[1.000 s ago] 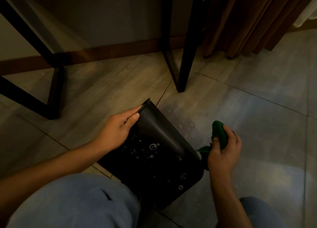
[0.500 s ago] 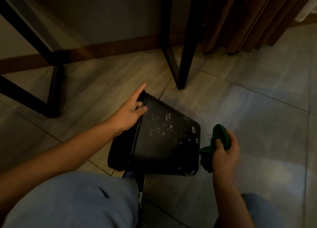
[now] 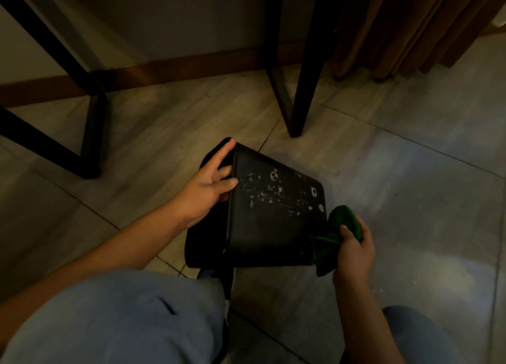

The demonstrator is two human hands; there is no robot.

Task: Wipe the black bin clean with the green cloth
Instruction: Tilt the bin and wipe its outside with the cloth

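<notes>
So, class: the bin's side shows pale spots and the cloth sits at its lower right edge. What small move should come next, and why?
Probably bring the green cloth, gripped in the right hand, up onto the spotted side of the black bin and wipe. The spots face up, and the left hand braces the bin's rim.

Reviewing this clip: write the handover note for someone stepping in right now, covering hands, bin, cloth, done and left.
Left hand: fingers spread on the rim end of the black bin, steadying it.
Right hand: grips the bunched green cloth at the bin's base end.
The bin lies tipped on its side on the tiled floor.
Pale spots show on the upper side wall, so that side is not clean.
Left: wipe the spotted side, then the rest.
</notes>
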